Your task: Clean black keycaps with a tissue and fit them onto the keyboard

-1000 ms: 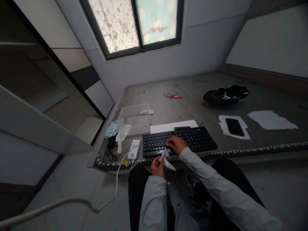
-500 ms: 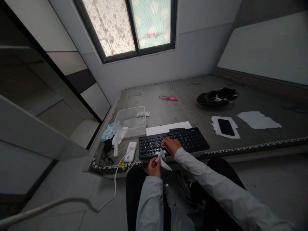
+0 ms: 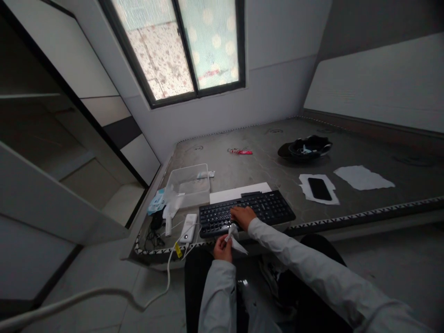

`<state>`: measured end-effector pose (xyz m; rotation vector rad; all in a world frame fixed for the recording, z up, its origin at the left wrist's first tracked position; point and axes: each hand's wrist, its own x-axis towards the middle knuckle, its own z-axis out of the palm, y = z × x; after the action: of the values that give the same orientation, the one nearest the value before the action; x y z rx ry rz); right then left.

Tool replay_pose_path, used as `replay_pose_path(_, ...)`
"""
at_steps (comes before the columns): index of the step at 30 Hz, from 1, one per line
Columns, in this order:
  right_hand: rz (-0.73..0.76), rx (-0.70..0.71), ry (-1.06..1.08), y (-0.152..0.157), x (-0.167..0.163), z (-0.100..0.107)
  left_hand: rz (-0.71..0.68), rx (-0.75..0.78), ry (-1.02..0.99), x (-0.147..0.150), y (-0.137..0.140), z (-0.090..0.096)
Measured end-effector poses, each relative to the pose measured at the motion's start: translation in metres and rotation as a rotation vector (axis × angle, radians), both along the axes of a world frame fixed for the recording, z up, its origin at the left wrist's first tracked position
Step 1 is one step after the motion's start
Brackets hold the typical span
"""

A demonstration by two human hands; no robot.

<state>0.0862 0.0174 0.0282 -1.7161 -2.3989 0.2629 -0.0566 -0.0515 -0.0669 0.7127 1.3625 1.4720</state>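
Our grey surface bore the keyboard, its mark too small to read; our left hand pinched white tissue; we couldn't tell our right hand's grip.

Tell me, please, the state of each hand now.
Left hand: closed, holding a white tissue.
Right hand: over the keyboard; whether it holds anything cannot be told.
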Motion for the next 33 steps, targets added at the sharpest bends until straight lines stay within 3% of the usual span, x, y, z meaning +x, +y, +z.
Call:
replay_pose_path(12, 0.085, 0.088, -0.068, -0.002, -0.001, -0.003, 0.002, 0.013, 0.022, -0.005, -0.004, 0.006)
replay_pose_path(19, 0.159, 0.272, -0.077, -0.024, 0.013, -0.009, 0.041, -0.001, -0.019, -0.012, -0.006, 0.001)
replay_pose_path(23, 0.156, 0.286, -0.099, -0.035, 0.019, -0.017, 0.056, 0.006, -0.039, -0.012, -0.005, 0.002)
replay_pose_path(29, 0.119, 0.296, -0.064, -0.039, 0.019, -0.022, 0.1, -0.016, -0.083, -0.007, -0.001, 0.01)
replay_pose_path(33, 0.116, 0.351, -0.002, -0.035, 0.028, -0.014, 0.114, -0.046, -0.131, -0.008, 0.002, 0.021)
